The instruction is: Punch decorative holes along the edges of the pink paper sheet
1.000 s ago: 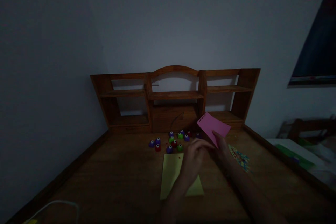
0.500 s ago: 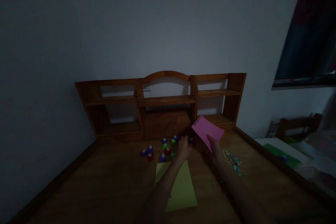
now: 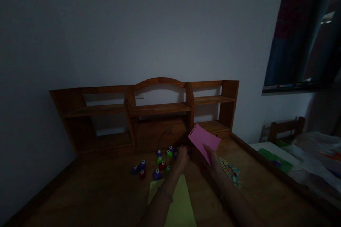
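My right hand [image 3: 212,158] pinches a pink sheet of paper [image 3: 204,141] with the thumb on top. Torn spiral holes run along the sheet's upper left edge, and it is held tilted above the table. My left hand [image 3: 182,155] is closed at the right side of a group of small one-eyed toys; whatever its fingers hold is hidden. Among these toys are a green one [image 3: 169,154], a red one [image 3: 162,165] and a purple one [image 3: 157,174]. Under my left forearm lies a yellow sheet [image 3: 181,198], flat on the table.
A wooden shelf unit [image 3: 160,107] stands along the table's back, against the wall. Small yellow and blue pieces [image 3: 233,173] lie scattered right of my right hand. A raised wooden rim [image 3: 263,159] borders the right side. Beyond it are plastic bags [image 3: 311,156] and a chair [image 3: 287,129].
The view has turned to the right and up, so the table and shelf appear lower and further left. My left hand stays among the toys; my right still holds the pink sheet.
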Available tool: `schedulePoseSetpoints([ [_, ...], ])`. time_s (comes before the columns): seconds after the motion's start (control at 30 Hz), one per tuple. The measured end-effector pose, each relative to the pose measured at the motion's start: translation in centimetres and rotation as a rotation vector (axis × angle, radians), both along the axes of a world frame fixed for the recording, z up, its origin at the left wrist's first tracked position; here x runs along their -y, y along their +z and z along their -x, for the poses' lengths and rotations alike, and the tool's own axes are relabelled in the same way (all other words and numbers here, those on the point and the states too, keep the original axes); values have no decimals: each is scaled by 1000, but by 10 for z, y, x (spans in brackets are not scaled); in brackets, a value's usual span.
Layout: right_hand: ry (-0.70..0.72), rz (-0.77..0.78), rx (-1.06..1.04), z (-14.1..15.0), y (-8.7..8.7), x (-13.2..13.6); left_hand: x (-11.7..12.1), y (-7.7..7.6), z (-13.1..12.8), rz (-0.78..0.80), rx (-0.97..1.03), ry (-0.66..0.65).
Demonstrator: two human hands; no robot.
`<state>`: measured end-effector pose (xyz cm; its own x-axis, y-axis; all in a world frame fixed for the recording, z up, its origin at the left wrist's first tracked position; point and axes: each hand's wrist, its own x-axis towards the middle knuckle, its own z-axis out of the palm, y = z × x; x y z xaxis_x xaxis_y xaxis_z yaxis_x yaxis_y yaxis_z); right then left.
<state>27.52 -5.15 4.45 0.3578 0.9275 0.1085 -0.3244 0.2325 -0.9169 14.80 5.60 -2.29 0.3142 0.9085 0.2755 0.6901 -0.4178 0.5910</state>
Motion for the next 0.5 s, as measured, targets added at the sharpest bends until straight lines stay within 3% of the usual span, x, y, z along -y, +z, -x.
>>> schedulePoseSetpoints([
  [0.17,63,39,27,-1,0,0,8,6,2,29,67,-16],
  [0.3,101,13,105,0,0,1,13,25,19,22,261,32],
  [0.5,96,-7,145,10,5,9,14,56,83,321,966,29],
])
